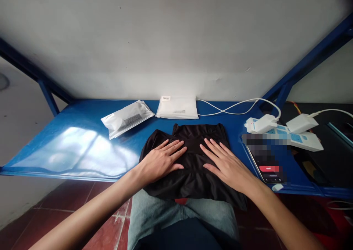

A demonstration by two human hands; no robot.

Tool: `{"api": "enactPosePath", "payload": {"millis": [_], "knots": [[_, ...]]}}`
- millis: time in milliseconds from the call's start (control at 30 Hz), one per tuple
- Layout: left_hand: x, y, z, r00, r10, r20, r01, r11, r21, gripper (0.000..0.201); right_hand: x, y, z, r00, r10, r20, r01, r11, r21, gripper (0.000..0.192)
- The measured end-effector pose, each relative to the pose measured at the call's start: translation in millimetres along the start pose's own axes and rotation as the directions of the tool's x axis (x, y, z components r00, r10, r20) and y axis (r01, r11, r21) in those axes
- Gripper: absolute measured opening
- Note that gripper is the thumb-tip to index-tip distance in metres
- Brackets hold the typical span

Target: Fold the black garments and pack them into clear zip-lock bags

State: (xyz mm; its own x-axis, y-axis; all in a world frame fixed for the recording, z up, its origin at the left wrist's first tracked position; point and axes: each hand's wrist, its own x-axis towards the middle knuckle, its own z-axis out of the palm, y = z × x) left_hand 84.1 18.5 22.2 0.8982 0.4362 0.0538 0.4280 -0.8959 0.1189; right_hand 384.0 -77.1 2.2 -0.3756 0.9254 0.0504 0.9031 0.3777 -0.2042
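Black garment (193, 158) is already spread out but kinda creased, left hand (160, 161) and right hand (227, 165) flat on it, fingers (178, 153) apart, white pouch (179, 109) at 12 o'clock.

- Black folded cloth garment (190, 182): smooth, faint sheen
- Blue rectangular tabletop (91, 114): smooth, glossy
- White flat plastic pouches (179, 106): smooth, matt
- White oblong power strip (310, 142): smooth plastic
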Motion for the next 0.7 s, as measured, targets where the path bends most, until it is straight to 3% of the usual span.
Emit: {"api": "enactPosePath", "payload": {"millis": [200,367,467,567,700], "knots": [[-30,-13,-1.7,0.998,-0.055,-0.017,0.055,0.998,0.005,0.066,-10,11,-4,0.997,0.073,0.039,-0.073,0.997,-0.015,0.066],[-42,-8,-10.4,0.999,-0.021,-0.029,0.022,1.000,0.011,0.073,-17,6,-9,0.999,0.026,-0.033,-0.029,0.995,-0.100,0.070],[-51,4,-19.0,0.992,0.125,0.013,-0.124,0.991,-0.056,0.082,-36,0,-14,0.995,-0.086,-0.052,0.078,0.986,-0.147,0.071],[-60,13,-19.7,0.958,0.276,0.080,-0.264,0.955,-0.133,0.092,-62,-4,-16,0.962,-0.270,0.032,0.272,0.956,-0.108,0.078],[-66,15,-7.6,0.952,0.291,0.097,-0.280,0.954,-0.108,0.076,-86,-1,-11,0.918,-0.384,0.101,0.391,0.919,-0.053,0.085]]}}
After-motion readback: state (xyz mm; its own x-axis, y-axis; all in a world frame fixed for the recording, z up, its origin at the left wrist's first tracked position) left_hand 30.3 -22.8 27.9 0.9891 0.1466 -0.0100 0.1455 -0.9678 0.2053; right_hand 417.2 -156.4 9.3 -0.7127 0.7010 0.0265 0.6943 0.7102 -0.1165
